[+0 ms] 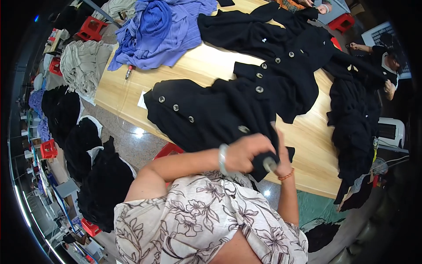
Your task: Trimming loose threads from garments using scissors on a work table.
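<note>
Lower centre of frame: left hand (247, 150) curled tight round a blurred dark bunch (260, 162) with a pale round end; whether cloth, cannot tell. Right hand (284, 160) just beside, fingers raised; its grip too blurred to read. Black buttoned garment (204, 110) lies mid-frame on the wooden counter (314, 147). Beyond, upper right of centre: second black garment (292, 83). Upper left: heaped purple cloth (184, 33).
</note>
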